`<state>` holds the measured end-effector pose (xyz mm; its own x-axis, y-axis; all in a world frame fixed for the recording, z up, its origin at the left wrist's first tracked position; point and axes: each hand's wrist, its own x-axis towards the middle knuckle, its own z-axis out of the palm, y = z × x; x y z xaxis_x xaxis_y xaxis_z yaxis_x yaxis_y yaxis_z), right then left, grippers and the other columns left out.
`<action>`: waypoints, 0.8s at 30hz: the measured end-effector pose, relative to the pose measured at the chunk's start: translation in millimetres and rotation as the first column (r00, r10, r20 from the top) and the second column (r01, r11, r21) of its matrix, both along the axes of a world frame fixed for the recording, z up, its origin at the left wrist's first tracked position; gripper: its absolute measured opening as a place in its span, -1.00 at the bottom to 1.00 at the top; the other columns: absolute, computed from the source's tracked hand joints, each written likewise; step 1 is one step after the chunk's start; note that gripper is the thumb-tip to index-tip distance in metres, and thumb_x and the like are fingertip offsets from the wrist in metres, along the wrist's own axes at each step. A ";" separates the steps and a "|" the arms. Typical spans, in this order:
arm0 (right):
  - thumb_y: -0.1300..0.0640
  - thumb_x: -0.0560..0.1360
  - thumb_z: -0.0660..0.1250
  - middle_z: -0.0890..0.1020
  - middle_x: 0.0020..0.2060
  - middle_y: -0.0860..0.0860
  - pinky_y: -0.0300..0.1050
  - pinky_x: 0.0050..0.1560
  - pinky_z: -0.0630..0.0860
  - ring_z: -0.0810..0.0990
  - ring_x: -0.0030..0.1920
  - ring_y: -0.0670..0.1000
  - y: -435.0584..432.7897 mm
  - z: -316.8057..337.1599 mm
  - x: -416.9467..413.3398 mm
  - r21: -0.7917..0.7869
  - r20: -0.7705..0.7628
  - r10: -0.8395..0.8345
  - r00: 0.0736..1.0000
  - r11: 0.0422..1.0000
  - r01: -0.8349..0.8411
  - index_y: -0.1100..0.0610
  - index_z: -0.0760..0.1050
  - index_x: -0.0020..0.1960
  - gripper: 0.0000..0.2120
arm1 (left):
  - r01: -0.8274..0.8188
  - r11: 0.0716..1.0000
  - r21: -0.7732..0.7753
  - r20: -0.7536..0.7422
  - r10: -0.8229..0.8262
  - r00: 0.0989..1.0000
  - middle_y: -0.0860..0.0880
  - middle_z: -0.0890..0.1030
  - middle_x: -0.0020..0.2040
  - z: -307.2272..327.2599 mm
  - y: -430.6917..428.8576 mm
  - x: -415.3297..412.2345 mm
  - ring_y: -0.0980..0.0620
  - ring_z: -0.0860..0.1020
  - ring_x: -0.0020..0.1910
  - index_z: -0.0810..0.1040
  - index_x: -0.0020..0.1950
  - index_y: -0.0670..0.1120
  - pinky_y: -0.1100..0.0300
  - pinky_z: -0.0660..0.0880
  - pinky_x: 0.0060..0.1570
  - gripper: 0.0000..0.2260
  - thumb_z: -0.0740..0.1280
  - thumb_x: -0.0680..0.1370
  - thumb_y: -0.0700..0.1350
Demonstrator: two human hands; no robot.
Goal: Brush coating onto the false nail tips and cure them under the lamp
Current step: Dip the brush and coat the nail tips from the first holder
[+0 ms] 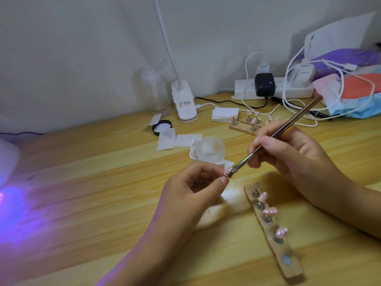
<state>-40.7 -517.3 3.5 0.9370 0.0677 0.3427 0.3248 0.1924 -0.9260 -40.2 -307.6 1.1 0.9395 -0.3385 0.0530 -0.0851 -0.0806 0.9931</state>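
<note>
"Counting the nail tips, what do you get?"

"One nail tip (227, 172) pinched between thumb and forefinger of the left hand (195, 184). Four more stand on pegs along the wooden holder strip (268, 242), just below the fingers of the right hand (288, 155). The strip's nearest spot shows only a bare disc (286, 260). A second holder (241, 127) beyond the right knuckles carries more, too small to count."

"And one brush?"

"One brush (274, 137), gripped pen-fashion by the right fingers. Its bristles touch the pinched tip. Its long axis runs from there up and to the right, with the handle end pointing away past the knuckles."

"What crowds the fingers?"

"One frosted jar (210, 149) on white wipes (186, 140) just beyond the left fingertips, its black lid (161, 126) further off. A curing lamp (8, 159) glows purple well left of the left hand."
</note>
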 end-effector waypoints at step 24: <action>0.14 0.51 0.27 0.63 -0.24 0.02 -0.15 -0.11 0.58 0.63 -0.21 0.01 -0.5 3.7 0.5 -0.087 0.032 -0.144 0.989 0.985 0.147 0.08 0.55 -0.09 -0.92 | -0.019 0.999 0.037 0.020 0.018 1.000 0.02 0.67 -0.22 3.5 -1.5 -1.9 0.22 0.57 -0.26 0.68 -0.17 0.03 0.45 0.47 -0.24 -0.90 0.47 0.49 -0.16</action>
<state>-40.2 -517.8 7.2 0.9301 -0.0375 0.3654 0.3670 0.0591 -0.9283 -42.1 -309.2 4.6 0.9446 -0.3229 0.0591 -0.1026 -0.1194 0.9875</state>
